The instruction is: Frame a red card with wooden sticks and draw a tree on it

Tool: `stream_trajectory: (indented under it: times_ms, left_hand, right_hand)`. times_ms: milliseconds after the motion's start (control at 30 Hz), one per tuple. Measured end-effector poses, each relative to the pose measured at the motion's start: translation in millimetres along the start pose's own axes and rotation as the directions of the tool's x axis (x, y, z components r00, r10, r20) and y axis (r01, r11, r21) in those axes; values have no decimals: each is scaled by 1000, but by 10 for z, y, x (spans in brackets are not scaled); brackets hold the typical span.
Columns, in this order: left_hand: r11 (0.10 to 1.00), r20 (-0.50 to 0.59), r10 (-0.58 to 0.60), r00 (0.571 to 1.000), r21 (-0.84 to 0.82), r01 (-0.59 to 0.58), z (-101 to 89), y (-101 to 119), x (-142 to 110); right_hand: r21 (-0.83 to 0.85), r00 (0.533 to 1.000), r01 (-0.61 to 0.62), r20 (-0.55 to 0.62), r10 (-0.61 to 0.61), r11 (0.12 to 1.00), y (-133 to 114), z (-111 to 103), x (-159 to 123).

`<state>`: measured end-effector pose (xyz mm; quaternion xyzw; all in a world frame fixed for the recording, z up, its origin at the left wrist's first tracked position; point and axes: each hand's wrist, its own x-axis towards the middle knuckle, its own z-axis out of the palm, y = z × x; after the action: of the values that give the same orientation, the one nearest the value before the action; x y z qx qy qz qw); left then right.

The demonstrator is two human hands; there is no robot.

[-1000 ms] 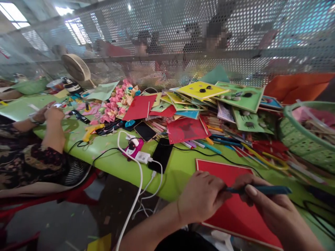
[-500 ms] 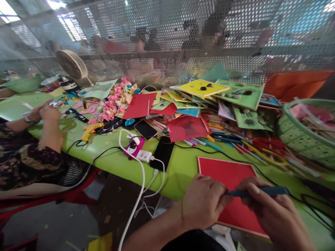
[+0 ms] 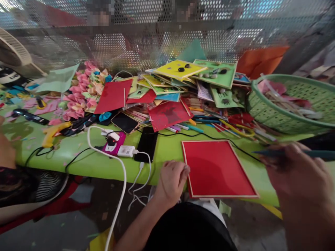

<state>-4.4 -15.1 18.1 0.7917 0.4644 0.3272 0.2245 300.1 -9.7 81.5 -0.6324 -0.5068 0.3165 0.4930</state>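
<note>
A square red board (image 3: 214, 170) with a pale raised border lies on the green table in front of me. My left hand (image 3: 172, 179) rests by its left edge, fingers curled in; whatever may be inside them is hidden. Off to the right of the board, my right hand (image 3: 300, 167) is raised and blurred. It grips a dark blue pen (image 3: 319, 154), whose thin tip points left over the table.
A black phone (image 3: 146, 143), a magenta power strip (image 3: 114, 143) with white cables and a yellow glue gun (image 3: 54, 132) lie left. Behind are piled craft boards (image 3: 180, 69) and a green basket (image 3: 288, 115). A black cable (image 3: 240, 150) crosses behind the board. Another person's arm (image 3: 6, 150) shows far left.
My hands have parted: the left moved to the board's left edge, the right moved away rightward with the pen. The pen's narrow tip now shows. The view has turned right.
</note>
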Motion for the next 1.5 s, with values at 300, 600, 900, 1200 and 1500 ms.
stream_trajectory:
  times_ms: [300,600,900,1200,1500]
  left_hand:
    - [988,183,144,972,-89,-130,24,0,15]
    - [988,207,143,968,-83,-128,61,-40,-19]
    - [988,186,130,974,-108,-111,75,-28,-54]
    - [991,197,126,972,-72,-114,82,-41,-86]
    - [987,165,144,976,-91,-130,100,-70,-75]
  right_hand:
    - [359,981,-163,156,113,919,115,413,58]
    - [238,952,-204,274,136,950,432,701,73]
    - [81,960,-132,257,107,988,557,649,42]
    - [22,967,-145,216,137,989,665,636,-4]
    - [-40,976,-82,201,88,996,511,671,-8]
